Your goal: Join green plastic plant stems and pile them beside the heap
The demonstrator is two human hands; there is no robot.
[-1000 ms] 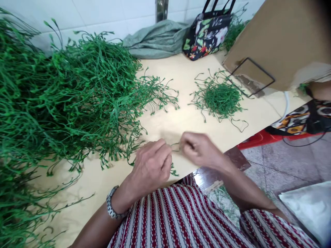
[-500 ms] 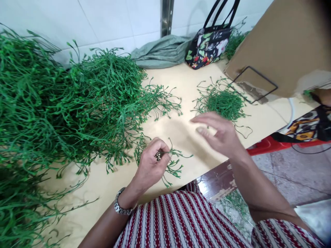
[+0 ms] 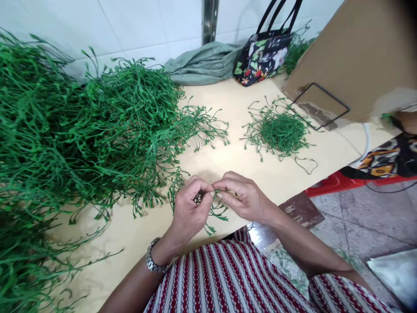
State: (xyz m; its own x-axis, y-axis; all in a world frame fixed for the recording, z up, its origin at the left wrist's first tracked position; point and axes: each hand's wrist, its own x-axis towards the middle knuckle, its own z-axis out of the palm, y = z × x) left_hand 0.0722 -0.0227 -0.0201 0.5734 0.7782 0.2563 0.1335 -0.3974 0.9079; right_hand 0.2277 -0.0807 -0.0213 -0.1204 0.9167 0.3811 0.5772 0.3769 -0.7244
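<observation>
My left hand (image 3: 192, 208) is closed around a small bunch of thin green stems (image 3: 215, 217) with little forked tips, which poke out below the fingers. Thumb and forefinger of my right hand (image 3: 243, 198) pinch the end of one of these stems, meeting the left fingertips. Fingers hide most of that stem. Left of my hands spreads a big tangled heap of the same green stems (image 3: 130, 121). A smaller round pile of stems (image 3: 282, 132) lies on the pale tabletop (image 3: 234, 104) beyond my right hand.
At the back by the tiled wall lie a grey-green cloth (image 3: 205, 65) and a floral handbag (image 3: 262, 56). A cardboard box (image 3: 352, 56) with a black wire loop (image 3: 329, 104) stands at the right. Below the table edge is something red (image 3: 332, 182), with a patterned bag (image 3: 384, 161) above it.
My right hand has moved left and down from near the small pile, and its spread fingers have closed on a stem beside my left hand. My left hand stays nearly in place.
</observation>
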